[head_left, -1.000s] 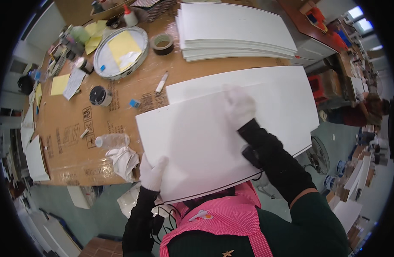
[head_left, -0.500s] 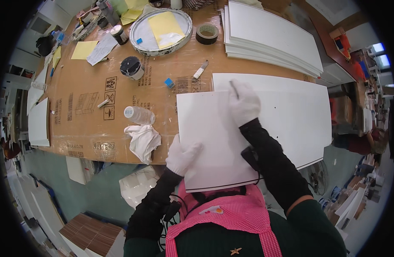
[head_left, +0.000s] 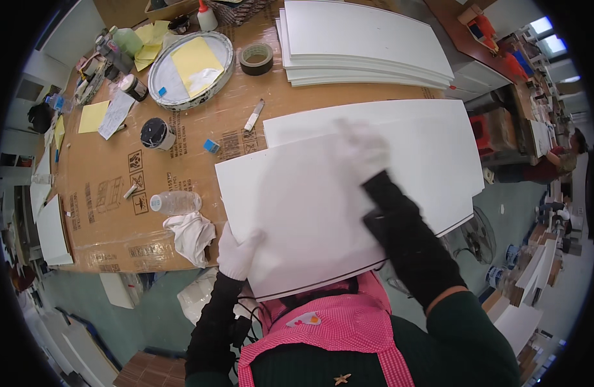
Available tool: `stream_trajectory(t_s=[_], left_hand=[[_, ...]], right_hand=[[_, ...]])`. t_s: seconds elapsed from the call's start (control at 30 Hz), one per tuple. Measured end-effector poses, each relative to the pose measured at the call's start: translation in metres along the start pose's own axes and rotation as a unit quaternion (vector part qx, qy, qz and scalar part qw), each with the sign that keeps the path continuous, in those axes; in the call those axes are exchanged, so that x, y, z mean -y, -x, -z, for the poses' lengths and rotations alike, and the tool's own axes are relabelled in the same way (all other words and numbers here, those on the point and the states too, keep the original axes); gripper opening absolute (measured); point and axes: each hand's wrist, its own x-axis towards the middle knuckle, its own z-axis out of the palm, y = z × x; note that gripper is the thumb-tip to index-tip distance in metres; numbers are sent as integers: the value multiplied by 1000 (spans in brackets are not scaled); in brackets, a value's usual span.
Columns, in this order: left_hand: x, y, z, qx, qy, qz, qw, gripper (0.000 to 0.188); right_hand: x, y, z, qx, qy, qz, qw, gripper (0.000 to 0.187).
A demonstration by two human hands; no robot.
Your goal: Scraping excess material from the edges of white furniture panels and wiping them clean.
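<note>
A flat white panel [head_left: 310,226] with a thin dark line along its near edge lies over the front of the table, partly on top of another white panel [head_left: 297,122]. My left hand [head_left: 239,253], in a white glove, grips its left edge with the thumb lying on top and the fingers hidden beneath. Over the far part of the panel is my right hand [head_left: 364,151], also gloved. Motion smears its fingers, so whether it holds anything does not show.
A stack of white panels [head_left: 368,39] stands at the back. On the cardboard-covered table [head_left: 97,226] are a tape roll [head_left: 256,59], a scraper [head_left: 253,116], a dark-lidded jar [head_left: 157,133], a clear bottle [head_left: 175,202], a white cloth [head_left: 191,237] and a round lid [head_left: 158,68].
The whole view has shifted, with the table's things now further left. My right hand has moved rightward across the panel, while my left hand keeps hold of its left edge.
</note>
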Motion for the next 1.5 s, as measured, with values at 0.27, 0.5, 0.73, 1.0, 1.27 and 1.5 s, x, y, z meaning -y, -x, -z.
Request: stream_trajectory(t_s=[0.27,0.5,0.73,1.0,1.27,1.5], left_hand=[[-50,8,-1,-105,-267,-192,939,67],[-101,-66,-101,171,-432,-498,732,69],[-50,-58,-13,-181,-376,-331,846,59],[55,-42,26,-51,2,-3,999,48],[9,-208,-2,-305,-203,-113,924,77],[-6,-200,13,-7,571,17,821,28]], right_hand=[[-308,13,-11,284,8,-354,891,37],[-95,-29,31,134,-467,-358,798,36],[-92,-20,39,148,-477,-393,772,36],[3,-58,39,163,-541,-258,784,30],[20,-64,40,164,-505,-235,814,30],[21,-61,38,163,-517,-252,802,30]])
